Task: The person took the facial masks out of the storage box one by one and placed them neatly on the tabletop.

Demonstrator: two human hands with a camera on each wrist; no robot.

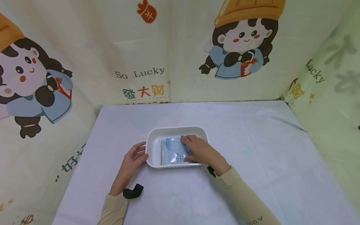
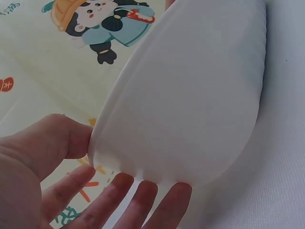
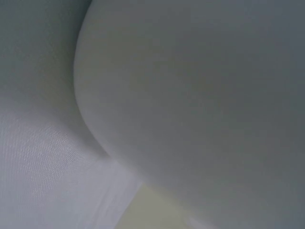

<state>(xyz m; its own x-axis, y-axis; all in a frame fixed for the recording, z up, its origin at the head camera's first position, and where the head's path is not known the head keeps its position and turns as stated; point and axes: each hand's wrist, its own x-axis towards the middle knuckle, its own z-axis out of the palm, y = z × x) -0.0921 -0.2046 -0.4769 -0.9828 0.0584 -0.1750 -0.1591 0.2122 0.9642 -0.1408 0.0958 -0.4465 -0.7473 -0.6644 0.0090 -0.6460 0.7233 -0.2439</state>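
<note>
In the head view, a white rectangular tray (image 1: 153,153) stands on the table with a flat light-blue printed plastic packet (image 1: 173,153) inside. The left edge of the packet shows a layered look, like a small stack. My left hand (image 1: 135,159) holds the tray's left end, thumb at the rim. In the left wrist view, the fingertips (image 2: 178,191) meet the tray's outer wall (image 2: 181,105). Reaching over the tray's right side, my right hand (image 1: 201,151) grips the packet's right part, with thumb near and fingers far. The right wrist view shows mostly the tray's wall (image 3: 190,105).
A white cloth (image 1: 253,156) covers the table. Printed curtains (image 1: 185,87) with cartoon figures hang behind and at both sides. A black strap piece (image 1: 133,191) sits at the left wrist, another (image 1: 211,171) at the right.
</note>
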